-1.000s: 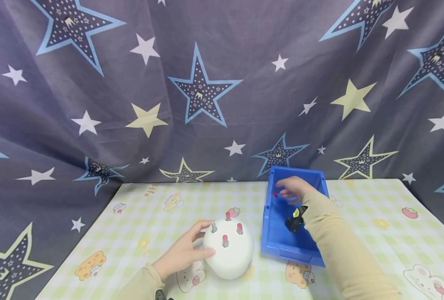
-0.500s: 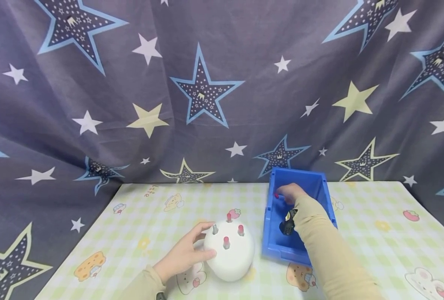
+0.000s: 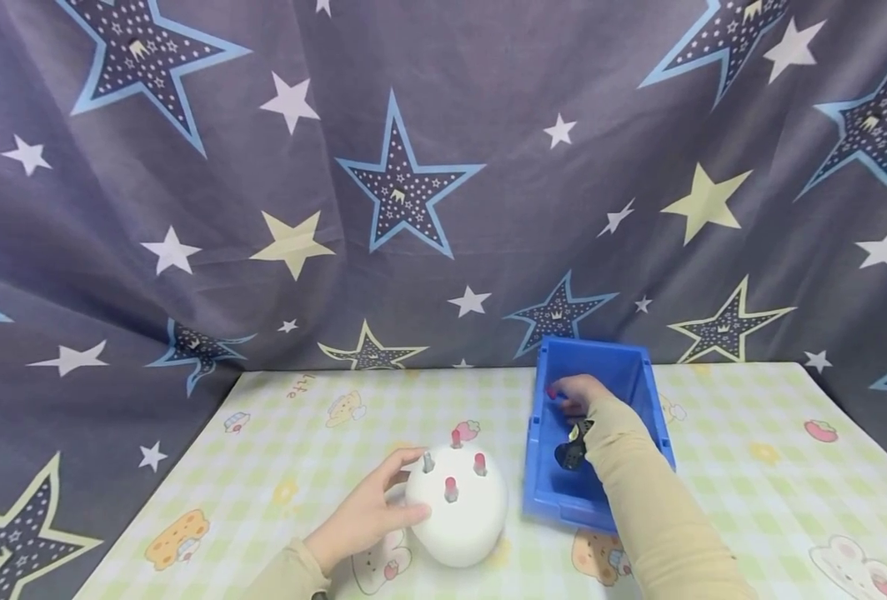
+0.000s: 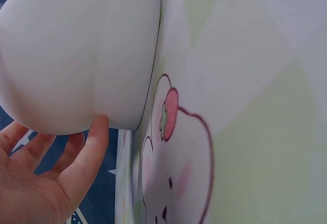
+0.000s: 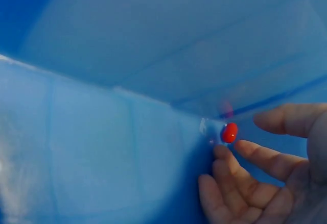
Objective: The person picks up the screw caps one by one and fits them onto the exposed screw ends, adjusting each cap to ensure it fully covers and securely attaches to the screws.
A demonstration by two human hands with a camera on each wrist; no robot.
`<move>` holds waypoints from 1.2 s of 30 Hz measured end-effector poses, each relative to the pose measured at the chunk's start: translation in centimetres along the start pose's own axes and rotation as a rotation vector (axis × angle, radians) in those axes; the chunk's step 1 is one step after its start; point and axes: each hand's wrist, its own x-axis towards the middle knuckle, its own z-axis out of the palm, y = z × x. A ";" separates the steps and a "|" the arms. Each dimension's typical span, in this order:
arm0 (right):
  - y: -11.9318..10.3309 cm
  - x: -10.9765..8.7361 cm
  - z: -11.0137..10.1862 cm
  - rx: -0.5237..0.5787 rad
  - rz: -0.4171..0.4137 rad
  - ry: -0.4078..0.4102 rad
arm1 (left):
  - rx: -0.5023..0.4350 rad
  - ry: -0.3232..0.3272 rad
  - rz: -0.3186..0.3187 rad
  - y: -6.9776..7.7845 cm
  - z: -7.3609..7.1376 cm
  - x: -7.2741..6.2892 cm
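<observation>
A rounded white object (image 3: 461,521) stands on the table with several short pegs in its top. Most pegs have red tips, such as the front red-tipped peg (image 3: 451,488); the back-left grey peg (image 3: 428,462) shows no red. My left hand (image 3: 372,507) touches the object's left side, thumb toward the front. The left wrist view shows its fairly straight fingers (image 4: 94,155) against the white wall. Inside the blue bin (image 3: 531,458), my right hand (image 3: 582,393) reaches to a small red-tipped piece (image 5: 230,132). Thumb and fingers are apart beside it; the piece lies near the wall.
The bin stands right of the white object, its walls rising around my right hand. A black wrist device (image 3: 573,446) on my right arm is inside the bin. A checked cloth (image 3: 721,475) covers the table, and a star-patterned curtain (image 3: 443,317) hangs behind.
My right hand has shifted slightly lower in the bin, its fingers coming nearer the red-tipped piece. My forearm has swung a little left. The left hand and white object look unchanged.
</observation>
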 end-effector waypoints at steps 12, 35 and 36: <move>-0.5 -1.0 0.4 0.120 0.042 0.058 | -0.011 0.002 0.001 -0.2 -0.1 0.0; -0.4 -1.9 1.0 0.271 0.075 0.187 | -0.015 -0.003 -0.002 -0.1 0.0 0.0; -0.3 -1.8 1.0 0.275 0.070 0.191 | -0.014 -0.002 -0.003 0.0 0.1 0.0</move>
